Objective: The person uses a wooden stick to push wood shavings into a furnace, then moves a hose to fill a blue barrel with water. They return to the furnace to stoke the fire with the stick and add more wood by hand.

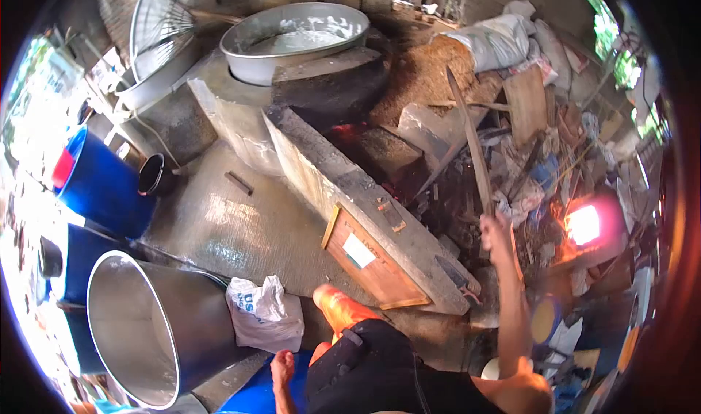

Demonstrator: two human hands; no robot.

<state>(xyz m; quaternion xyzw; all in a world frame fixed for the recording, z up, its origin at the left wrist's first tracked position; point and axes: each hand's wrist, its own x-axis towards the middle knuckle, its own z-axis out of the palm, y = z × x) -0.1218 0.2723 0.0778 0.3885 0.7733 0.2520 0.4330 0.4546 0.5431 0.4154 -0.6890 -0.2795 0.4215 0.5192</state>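
My right hand [496, 237] is wrapped round the lower end of a long flat wooden piece [473, 140], which points up and away over the debris, its tip near the sawdust [431, 67]. Low in the view, my left hand [282, 364] hangs beside my leg, its fingers curled, with nothing visible in them. It is nearest to a white plastic bag [266, 313] and a blue container [266, 388]. Left of the wooden piece is the concrete stove [328, 78], with a red glow in its opening and a large metal pan [296, 49] on top.
A low concrete wall [350, 188] runs diagonally from the stove, with a wooden board [372, 257] leaning on it. A big metal drum [139, 326] and blue barrels [109, 184] stand left. Scrap and a bright glow [583, 224] lie right.
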